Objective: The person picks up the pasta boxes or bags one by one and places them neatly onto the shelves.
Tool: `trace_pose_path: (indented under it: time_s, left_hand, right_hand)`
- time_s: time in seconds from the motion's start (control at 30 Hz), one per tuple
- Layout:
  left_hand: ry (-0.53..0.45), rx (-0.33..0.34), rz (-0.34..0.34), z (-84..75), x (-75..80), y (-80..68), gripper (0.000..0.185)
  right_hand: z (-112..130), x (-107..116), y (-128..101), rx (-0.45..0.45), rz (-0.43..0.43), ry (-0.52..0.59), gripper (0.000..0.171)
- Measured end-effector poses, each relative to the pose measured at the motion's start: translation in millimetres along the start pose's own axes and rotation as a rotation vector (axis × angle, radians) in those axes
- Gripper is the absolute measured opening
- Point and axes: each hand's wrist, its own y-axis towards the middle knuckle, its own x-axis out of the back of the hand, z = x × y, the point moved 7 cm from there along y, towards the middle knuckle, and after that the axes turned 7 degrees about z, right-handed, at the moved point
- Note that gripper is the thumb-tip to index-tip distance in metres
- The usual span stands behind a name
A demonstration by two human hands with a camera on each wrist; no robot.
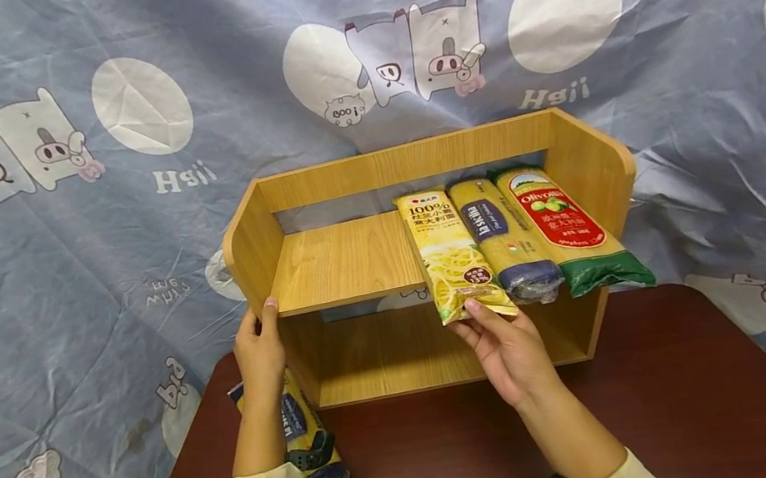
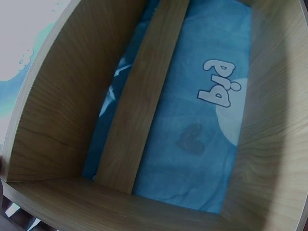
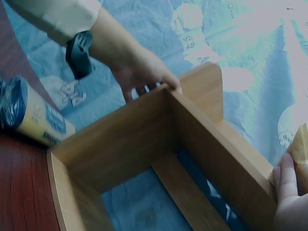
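A two-tier wooden shelf [image 1: 348,257] stands on the table. My left hand [image 1: 260,348] grips its left side panel at the upper board, thumb on the front edge; the right wrist view shows the fingers on the panel's outer side. With my right hand [image 1: 511,348] I pinch the near end of a yellow spaghetti packet [image 1: 447,249], thumb on top and fingers beneath. That packet lies on the upper board, its end jutting past the front edge. Beside it lie a blue-labelled spaghetti packet [image 1: 505,244] and a red-and-green Olivoila spaghetti packet [image 1: 566,221].
Another blue-labelled spaghetti packet [image 1: 293,410] lies on the dark red table [image 1: 421,469] left of the shelf, partly behind my left forearm. A grey-blue cloth [image 1: 252,92] with cartoon pigs hangs behind the shelf. Raised side panels and a back rail [image 1: 409,165] bound the upper tier.
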Motion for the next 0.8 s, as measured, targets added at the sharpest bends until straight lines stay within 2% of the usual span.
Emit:
trace_pose_path:
  time_s: [0.07,0.17,0.3,0.37,0.5,0.63,0.8]
  left_hand:
    - [-0.01,0.009,0.006,0.5,0.2,-0.4,0.057]
    - [-0.034,0.025,0.025,0.1,-0.4,-1.5,0.057]
    - [-0.085,0.049,0.092,-3.2,-2.9,-7.3,0.058]
    - [-0.104,0.054,0.135,-5.0,-3.7,-12.8,0.06]
    - [-0.102,0.06,0.201,-3.2,-0.4,-28.2,0.064]
    - [-0.085,0.074,0.217,1.9,7.1,-44.0,0.064]
    - [-0.056,0.062,0.212,4.0,15.0,-58.2,0.062]
  right_hand:
    - [0,2,1,-0.018,0.019,-0.057,0.035]
    - [-1,3,0,-0.072,0.096,-0.16,0.034]
    - [-2,5,-7,-0.168,0.214,-0.293,0.029]
    - [-1,7,-11,-0.204,0.238,-0.372,0.023]
    - [1,12,-19,-0.247,0.225,-0.531,0.033]
    - [7,16,-28,-0.231,0.207,-0.613,0.042]
    - [18,15,-38,-0.158,0.236,-0.626,0.043]
